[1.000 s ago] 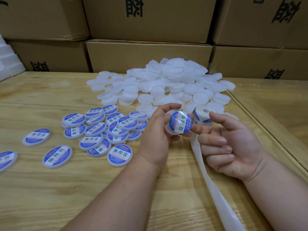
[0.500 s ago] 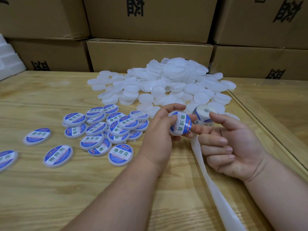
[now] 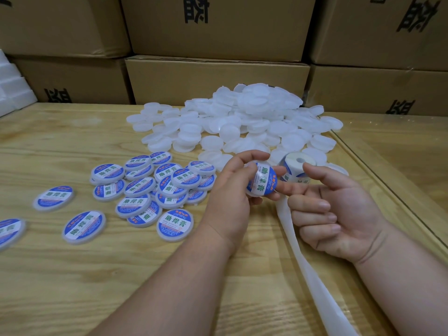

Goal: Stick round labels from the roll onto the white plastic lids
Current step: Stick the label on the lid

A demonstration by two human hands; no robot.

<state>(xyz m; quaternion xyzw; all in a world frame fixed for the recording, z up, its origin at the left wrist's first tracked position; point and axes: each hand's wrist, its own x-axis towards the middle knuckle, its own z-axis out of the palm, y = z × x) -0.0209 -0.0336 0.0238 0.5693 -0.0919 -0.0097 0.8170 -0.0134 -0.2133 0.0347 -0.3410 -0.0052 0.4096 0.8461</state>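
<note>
Left hand (image 3: 228, 190): fingers grasp a labelled lid (image 3: 260, 181).
Right hand (image 3: 339, 209): fingers loosely curled, forefinger touching that lid.
Label roll (image 3: 294, 169): behind hands, on the surface (image 3: 72, 275).

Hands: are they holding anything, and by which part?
The left hand pinches a labelled white lid by its rim. The right hand grips nothing; its index fingertip touches the lid's edge.
</note>
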